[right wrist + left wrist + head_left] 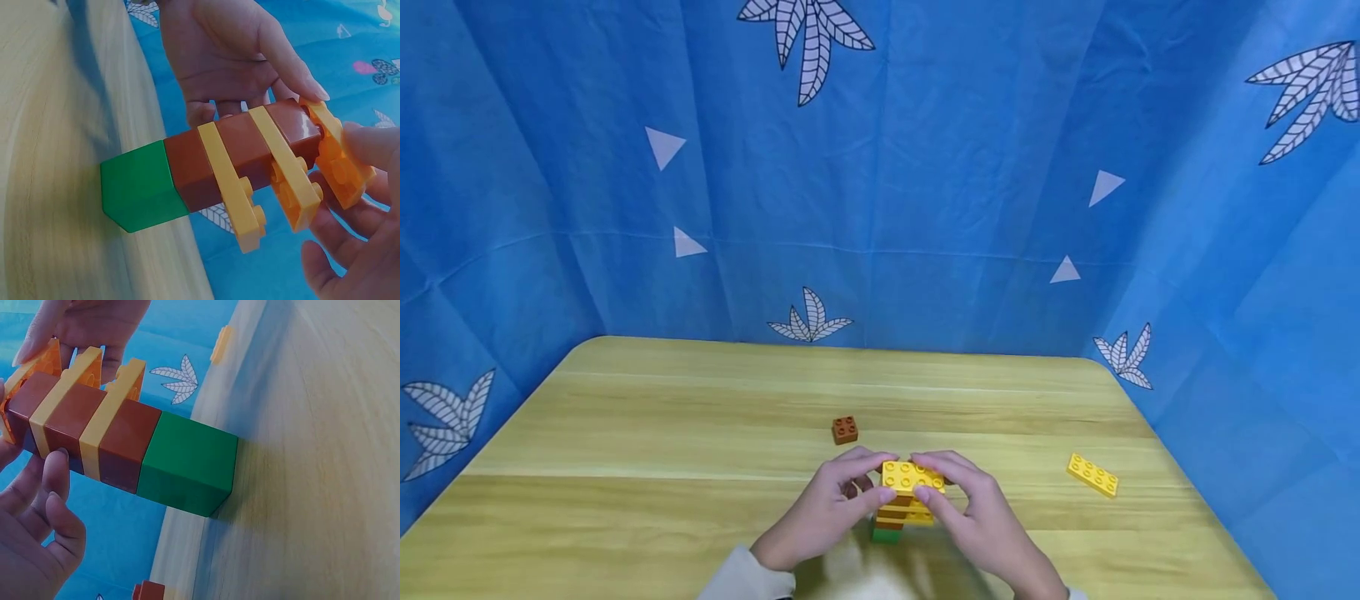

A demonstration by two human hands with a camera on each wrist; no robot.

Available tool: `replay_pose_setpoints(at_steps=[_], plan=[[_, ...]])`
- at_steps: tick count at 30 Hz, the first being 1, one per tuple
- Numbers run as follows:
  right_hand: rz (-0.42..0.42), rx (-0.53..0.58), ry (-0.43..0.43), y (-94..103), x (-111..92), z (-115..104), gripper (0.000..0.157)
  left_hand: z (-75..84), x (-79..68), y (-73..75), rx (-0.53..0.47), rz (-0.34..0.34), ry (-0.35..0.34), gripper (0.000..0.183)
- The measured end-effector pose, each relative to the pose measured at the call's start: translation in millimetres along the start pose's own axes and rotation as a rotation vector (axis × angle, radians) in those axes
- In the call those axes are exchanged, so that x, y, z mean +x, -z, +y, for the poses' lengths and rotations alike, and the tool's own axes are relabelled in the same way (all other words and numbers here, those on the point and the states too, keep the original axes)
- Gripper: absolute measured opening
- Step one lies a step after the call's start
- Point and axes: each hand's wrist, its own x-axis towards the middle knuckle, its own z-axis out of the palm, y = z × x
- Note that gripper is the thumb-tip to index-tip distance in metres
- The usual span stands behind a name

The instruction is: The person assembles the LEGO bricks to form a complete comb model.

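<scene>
A stack of toy building bricks stands on the table, with a green block (pixel 187 462) at its foot. Above it, brown bricks (pixel 194 172) alternate with yellow plates (pixel 232 190) that jut out to the right. The topmost yellow plate (pixel 913 477) sits slightly skewed, and brown studs show beneath it in the right wrist view. My left hand (pixel 820 510) pinches the left end of this plate between thumb and fingers. From the other side, my right hand (pixel 983 515) pinches its right part, thumb in front and fingers behind.
A loose brown brick (pixel 845 430) lies behind the stack on the wooden table (pixel 700 417). Farther right lies another yellow plate (pixel 1092 476), studs up. Blue cloth (pixel 880 183) with leaf prints hangs around the table's back and sides.
</scene>
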Motion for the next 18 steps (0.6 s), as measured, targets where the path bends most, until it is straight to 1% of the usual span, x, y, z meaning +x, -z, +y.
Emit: replay_pose_setpoints(at_steps=[7,14,18], plan=[[0.005,0.025,-0.011,-2.0,-1.5,1.0,0.03,-1.3,-1.3,0.7,0.01,0.002,-0.003,0.041],[-0.002,0.043,-0.062,-2.8,-1.7,-0.7,0.03,-1.2,-1.7,1.9,0.022,-0.007,0.0,0.042],[0.002,0.035,-0.068,-2.8,-1.5,-1.7,0.03,-1.5,-1.3,2.6,0.032,-0.01,-0.003,0.042]])
